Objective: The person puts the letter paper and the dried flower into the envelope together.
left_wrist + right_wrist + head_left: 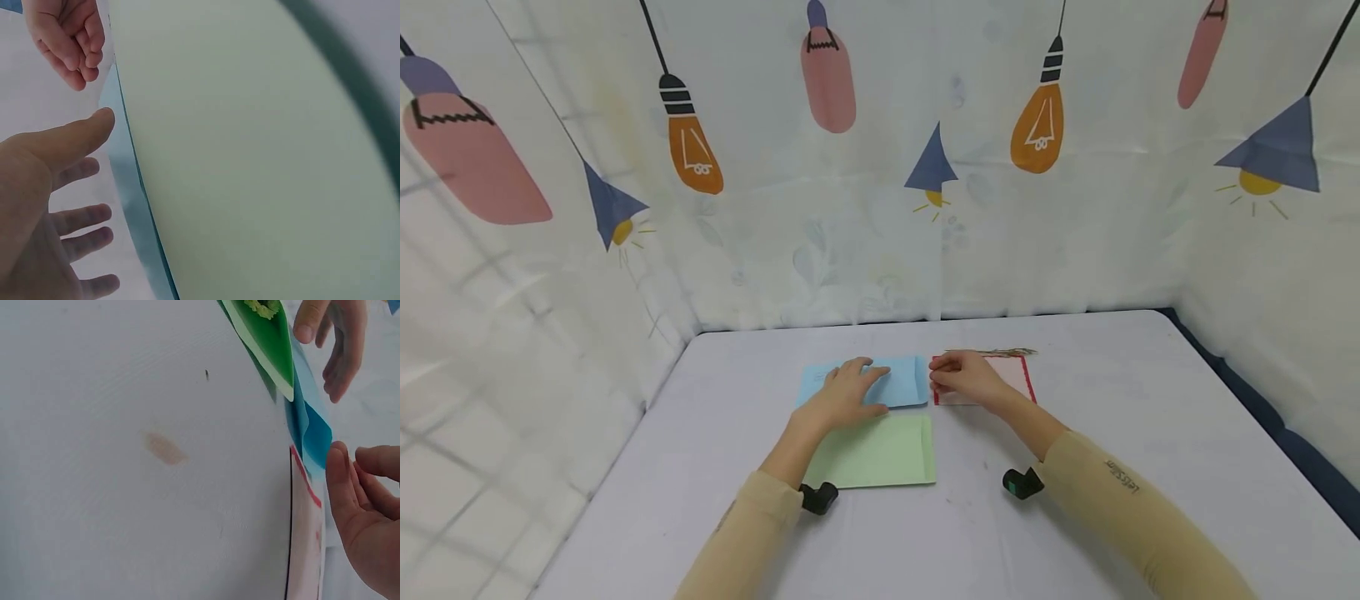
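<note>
My left hand (847, 396) reaches over a light blue envelope (908, 382), its fingers spread. In the left wrist view the left hand (50, 206) has thumb and fingers apart, with nothing between them. A light green envelope (880, 454) lies in front of the blue one. Over a pale pink envelope with red edges (1011, 371) hovers my right hand (967, 377), fingers loosely bent. The right wrist view shows the right hand (369, 512) beside the open end of the blue envelope (317, 434), no object visible in its fingers.
Thin dried stems (1018, 352) lie behind the red-edged envelope. Something yellow-green and crinkled (264, 307) shows in the open mouth of the green envelope (275, 347). A white cloth covers the table (700, 500); a printed curtain (880, 250) hangs behind it.
</note>
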`<state>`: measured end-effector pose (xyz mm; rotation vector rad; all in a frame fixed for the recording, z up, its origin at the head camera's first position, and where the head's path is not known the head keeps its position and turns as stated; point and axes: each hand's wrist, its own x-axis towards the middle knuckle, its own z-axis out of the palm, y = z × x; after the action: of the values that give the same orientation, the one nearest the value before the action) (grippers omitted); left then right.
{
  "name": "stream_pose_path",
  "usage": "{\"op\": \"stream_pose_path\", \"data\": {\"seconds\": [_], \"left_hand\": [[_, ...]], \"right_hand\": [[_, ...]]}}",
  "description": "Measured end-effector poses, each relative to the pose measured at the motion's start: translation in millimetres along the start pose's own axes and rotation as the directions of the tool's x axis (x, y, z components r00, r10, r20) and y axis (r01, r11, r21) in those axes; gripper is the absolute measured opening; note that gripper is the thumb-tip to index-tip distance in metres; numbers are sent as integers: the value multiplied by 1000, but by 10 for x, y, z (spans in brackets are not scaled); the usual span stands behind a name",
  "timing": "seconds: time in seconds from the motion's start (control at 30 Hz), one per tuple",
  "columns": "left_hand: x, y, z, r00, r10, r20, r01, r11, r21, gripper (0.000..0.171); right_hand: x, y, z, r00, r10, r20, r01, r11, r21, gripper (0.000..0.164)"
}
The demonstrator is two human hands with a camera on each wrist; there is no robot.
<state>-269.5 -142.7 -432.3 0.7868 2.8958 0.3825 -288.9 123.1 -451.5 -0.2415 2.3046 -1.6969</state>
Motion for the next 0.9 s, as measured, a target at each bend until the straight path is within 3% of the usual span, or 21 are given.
{"op": "stream_pose_path", "data": {"seconds": [0.37,0.67,0.9], "left_hand": [[196,-31,-16,998,-50,47,51,999,-18,82],[306,-78,4,990,-84,113,87,996,-22,93],[341,-130,26,986,-85,144,90,996,-23,94]], "right_hand": [[202,3,105,1000,9,-14,-9,1000,-1,29],[283,13,162,1000,3,-10,-4,993,-115,29],[319,31,207,1000,24,11,-23,996,-86,29]]}}
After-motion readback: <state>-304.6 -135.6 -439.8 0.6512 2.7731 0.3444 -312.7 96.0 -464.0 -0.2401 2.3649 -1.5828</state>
